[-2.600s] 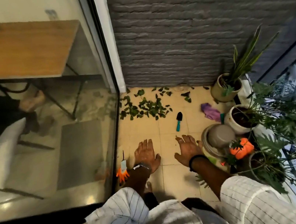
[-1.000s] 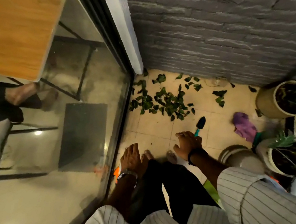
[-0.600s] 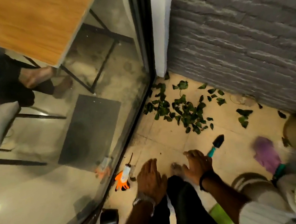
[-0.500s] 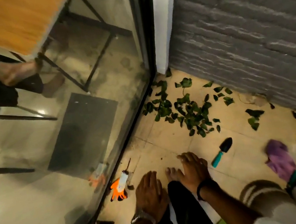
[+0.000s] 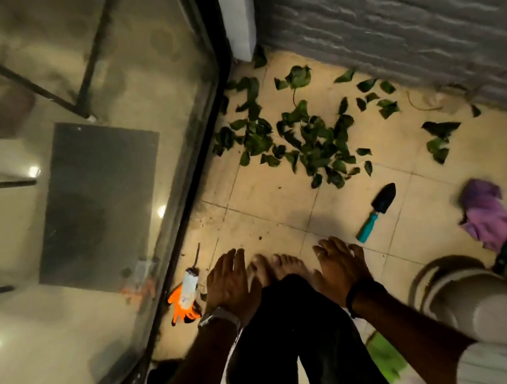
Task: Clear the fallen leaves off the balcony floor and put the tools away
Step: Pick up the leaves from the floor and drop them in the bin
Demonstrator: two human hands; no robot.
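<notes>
Leaves [image 5: 304,140] lie scattered ahead of you by the wall, so your left hand [image 5: 229,287] and right hand [image 5: 340,266] hang empty, fingers loosely spread, ready to gather.

We hold both arms stretched forward and down, palms facing the floor. Our left hand [image 5: 231,284], a watch at its wrist, has straight fingers holding nothing. Our right hand [image 5: 340,266], a dark band at its wrist, spreads relaxed fingers, likewise empty.

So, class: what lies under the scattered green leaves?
Beige floor tiles with grout lines show between the leaves; whatever sits directly beneath the thick middle of the pile is covered.
</notes>
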